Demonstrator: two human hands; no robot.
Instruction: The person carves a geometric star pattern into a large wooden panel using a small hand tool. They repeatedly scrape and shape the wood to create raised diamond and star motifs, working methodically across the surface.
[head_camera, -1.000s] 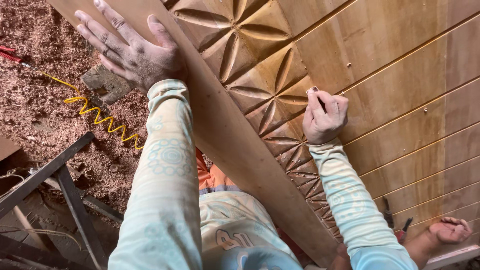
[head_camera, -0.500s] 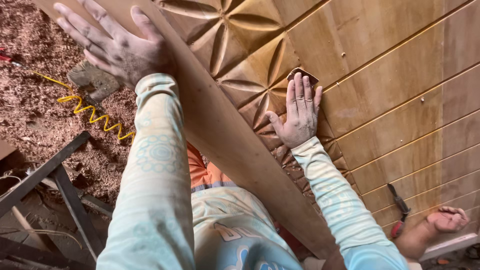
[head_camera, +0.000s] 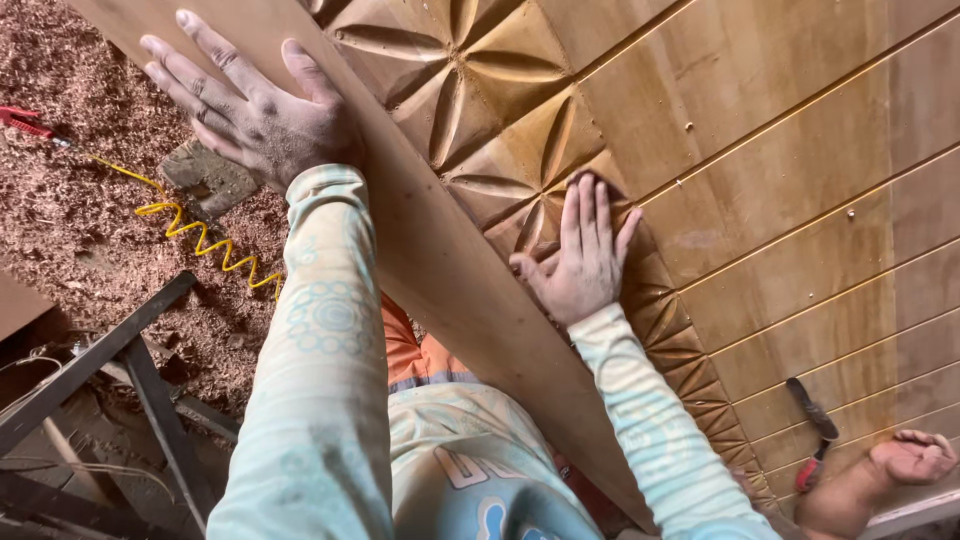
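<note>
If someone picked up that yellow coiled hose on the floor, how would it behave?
The hose looks floppy and springy: its coils lie loosely stretched across the sawdust. Probably light, since it is thin. It would likely drag shavings and snag the dark frame nearby.

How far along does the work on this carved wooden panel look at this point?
Done: petal-shaped carvings already run in a band along the wooden panel, beside grooved boards. In hand: the right hand lies flat on the carved band, perhaps rubbing it; the left hand presses the plain edge board. Left: the wood looks bare, and I cannot tell how much remains.
</note>
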